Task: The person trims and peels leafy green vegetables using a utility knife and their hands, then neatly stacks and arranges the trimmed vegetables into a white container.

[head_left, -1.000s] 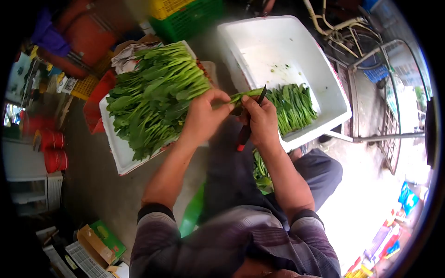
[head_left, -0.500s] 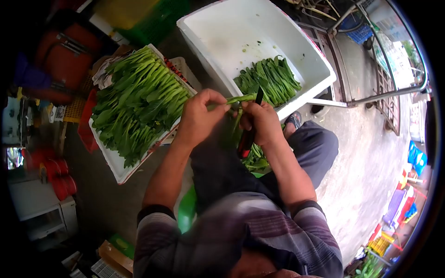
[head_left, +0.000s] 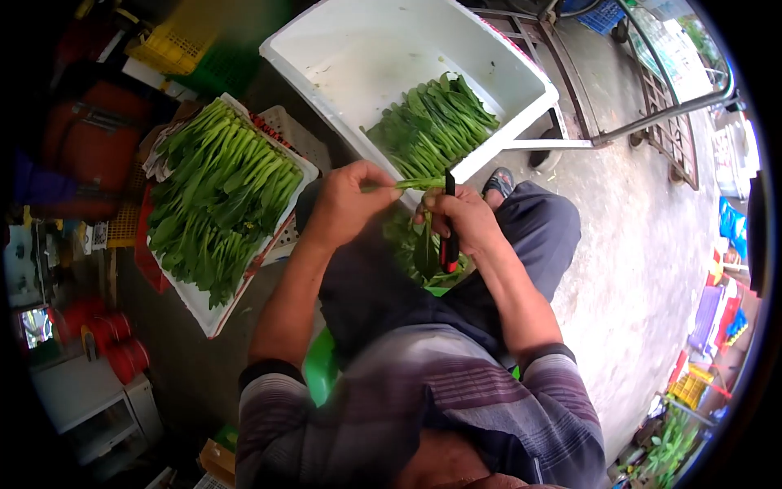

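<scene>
Between my two hands, in front of my lap, a green vegetable stem lies roughly level. My left hand pinches its left end between thumb and fingers. A black and red knife is held upright in my right hand, whose fingers also touch the stem's right end. A leafy piece hangs below the right hand. Left of my hands, a pile of leafy greens fills a white foam tray. Ahead, a white foam box holds a bunch of greens in its near part.
More leaves lie low between my knees. A metal cart frame stands at the right. Yellow crates are at the back left, a white drawer unit at the far left. A green stool shows beneath me.
The view has swung, so the boxes sit further left and the foam box higher. The knife is now more upright. Both hands keep their hold at the stem.
</scene>
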The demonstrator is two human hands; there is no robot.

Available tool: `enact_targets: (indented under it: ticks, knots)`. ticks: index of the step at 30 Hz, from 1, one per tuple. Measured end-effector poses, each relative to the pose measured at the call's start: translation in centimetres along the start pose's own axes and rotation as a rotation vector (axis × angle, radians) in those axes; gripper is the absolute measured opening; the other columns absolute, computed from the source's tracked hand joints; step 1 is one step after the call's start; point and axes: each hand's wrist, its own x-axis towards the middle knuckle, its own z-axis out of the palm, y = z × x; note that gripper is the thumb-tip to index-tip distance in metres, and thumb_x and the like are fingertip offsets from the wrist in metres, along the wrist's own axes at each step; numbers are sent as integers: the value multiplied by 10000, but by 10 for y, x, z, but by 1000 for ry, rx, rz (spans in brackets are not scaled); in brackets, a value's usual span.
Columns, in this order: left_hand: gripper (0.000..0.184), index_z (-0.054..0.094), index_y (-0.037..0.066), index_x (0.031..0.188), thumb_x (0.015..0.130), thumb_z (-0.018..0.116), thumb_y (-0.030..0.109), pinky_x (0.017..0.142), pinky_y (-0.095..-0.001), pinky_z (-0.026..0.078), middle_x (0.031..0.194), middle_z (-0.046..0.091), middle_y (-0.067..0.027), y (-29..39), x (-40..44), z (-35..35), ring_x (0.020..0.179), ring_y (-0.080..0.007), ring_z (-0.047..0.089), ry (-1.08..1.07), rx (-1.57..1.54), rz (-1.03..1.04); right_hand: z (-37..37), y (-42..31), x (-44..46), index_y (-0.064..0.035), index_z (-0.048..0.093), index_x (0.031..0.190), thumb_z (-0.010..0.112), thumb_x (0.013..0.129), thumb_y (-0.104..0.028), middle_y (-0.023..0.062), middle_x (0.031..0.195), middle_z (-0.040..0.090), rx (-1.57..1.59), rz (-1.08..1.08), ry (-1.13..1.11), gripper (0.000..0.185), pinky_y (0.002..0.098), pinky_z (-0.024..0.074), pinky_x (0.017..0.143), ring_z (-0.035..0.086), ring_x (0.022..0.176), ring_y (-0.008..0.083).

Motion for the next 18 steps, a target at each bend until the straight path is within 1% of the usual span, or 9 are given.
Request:
enact_targets:
  ticks: [1,4,5,8,11,12,13,16,18]
  knots:
    - [96,635,13,904,857,718,-1,665,-213,460,839,645,-20,1,1,2,733,-57,557,-16,-41,-26,-6,3,-4,13,668,881,574,885,-77,131,802,708,-56,-4,-27,130,221,400,479,461,450,91]
    - [102,631,16,902,858,723,6,613,-218,456,817,640,-20,-2,6,6,673,-61,545,-11,-93,-40,-20,2,-25,13,682,875,580,884,-75,127,834,720,-267,0,-82,135,212,440,516,472,471,72]
    - [105,630,16,904,859,725,9,597,-220,455,809,638,-20,-4,7,6,653,-63,541,1,-99,-35,-20,-5,-36,18,695,881,603,869,-77,107,861,729,-329,21,-86,133,202,465,555,527,531,60]
    - [107,630,17,925,870,721,21,585,-222,464,805,640,-28,-9,13,6,635,-78,558,14,-210,-132,-27,0,-48,32,714,922,645,841,-90,86,873,736,-498,66,-174,162,214,481,603,588,617,82]
    - [159,663,6,929,833,759,89,564,-218,466,767,651,-19,-13,14,11,604,-78,572,2,-352,-171,-17,-4,-53,26,696,1064,722,829,-133,80,894,728,-867,-9,-154,285,265,483,657,612,720,118]
    - [140,653,9,941,853,740,73,570,-224,471,786,653,-29,-13,14,13,613,-87,577,-15,-350,-185,-13,-3,-55,24,690,1111,748,825,-147,78,901,726,-987,-33,-146,338,282,484,675,620,755,130]
    - [121,642,12,953,873,720,57,575,-230,476,804,655,-39,-12,13,14,623,-95,583,-32,-349,-200,-15,4,-53,7,672,1146,770,829,-167,66,928,697,-1061,-118,-74,374,298,475,667,615,777,137]
    - [121,639,6,1006,905,688,50,583,-240,485,837,662,-58,-12,10,15,635,-106,589,-66,-351,-194,-22,14,-51,-11,657,1159,755,858,-170,26,894,635,-849,-74,70,355,280,487,658,594,758,121]
    - [147,644,-3,1048,918,674,58,586,-246,488,853,668,-68,-13,8,18,640,-108,592,-91,-353,-186,-25,16,-47,-24,632,1192,734,885,-172,-2,850,583,-507,-132,223,357,265,495,640,570,720,100]
